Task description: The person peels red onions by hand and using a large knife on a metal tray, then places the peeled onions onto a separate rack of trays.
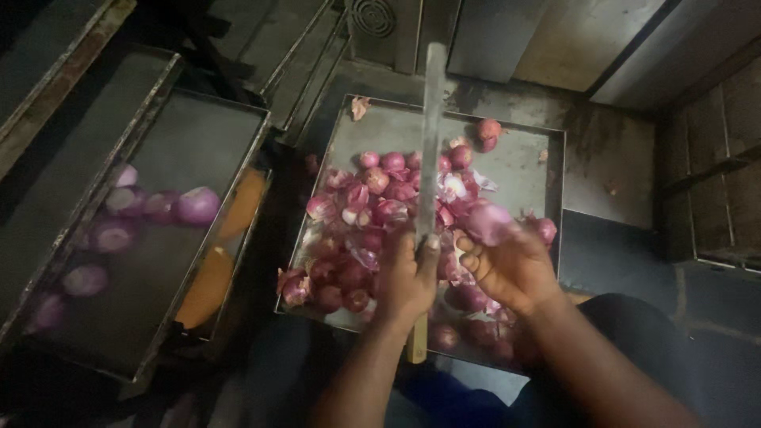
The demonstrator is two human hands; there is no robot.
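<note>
We grip the knife (432,135) with our left hand (406,277), fingers wrapped tight around the handle so that the long blade points away from us and stands edge-on above the heap; held this way, the wooden end of the handle sticks out below the fist toward our lap. Our right hand (511,265) is closed around a purple onion (490,222), pinching it at the fingertips just beside the blade, which keeps the bulb close to the cutting edge and over the tray (547,139) so that skins fall inside it. That metal tray rests right in front of our knees and carries a pile of onions and loose skins (372,214), crowded toward the near and left side, while the far right corner shows bare metal. To our left, well apart from both hands, a second tray (198,135) holds a few peeled onions (196,206), seemingly kept separate from the unpeeled heap. Something orange (208,285) shows beneath its edge; we cannot tell what it is.
</note>
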